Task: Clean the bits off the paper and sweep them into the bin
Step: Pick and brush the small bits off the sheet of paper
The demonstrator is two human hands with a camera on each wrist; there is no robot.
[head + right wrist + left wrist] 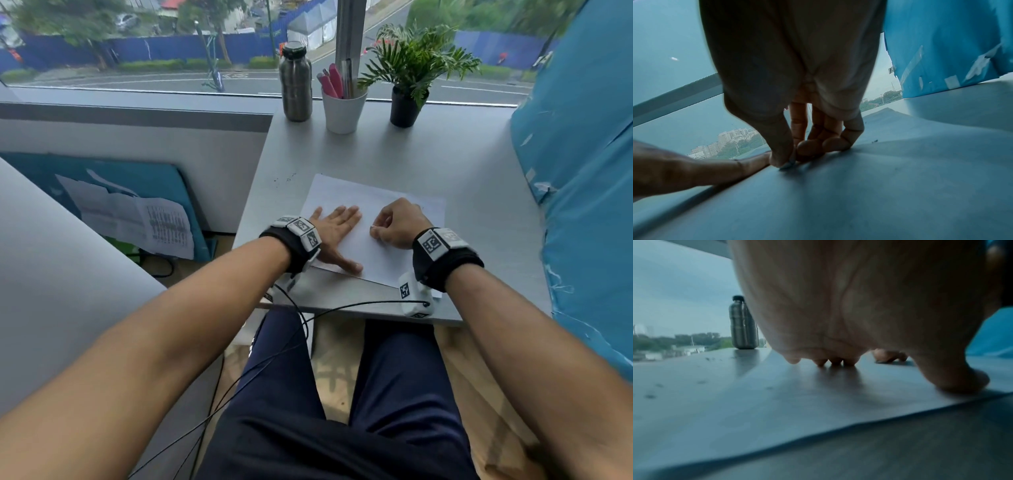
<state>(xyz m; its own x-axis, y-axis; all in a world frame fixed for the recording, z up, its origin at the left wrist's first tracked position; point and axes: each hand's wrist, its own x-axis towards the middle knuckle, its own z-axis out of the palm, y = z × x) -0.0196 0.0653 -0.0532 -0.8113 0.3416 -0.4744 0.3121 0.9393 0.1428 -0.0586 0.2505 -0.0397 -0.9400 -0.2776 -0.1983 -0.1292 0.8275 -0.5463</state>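
A white sheet of paper (373, 202) lies on the grey table (462, 178), close to its front edge. My left hand (337, 226) rests flat on the sheet's left part, fingers straight (835, 361) and thumb spread toward me. My right hand (394, 222) sits on the middle of the sheet with fingers curled, thumb tip against the fingertips (809, 147); I cannot make out anything between them. Small dark bits (284, 178) lie on the table just past the sheet's far left corner, and a few specks (874, 141) lie on the paper beyond the right hand. No bin shows in any view.
A steel bottle (295, 85), a white cup of pens (343, 106) and a potted plant (407, 85) stand along the window at the back. A blue panel (582, 171) borders the table's right side. The table drops off at its left edge (253, 205).
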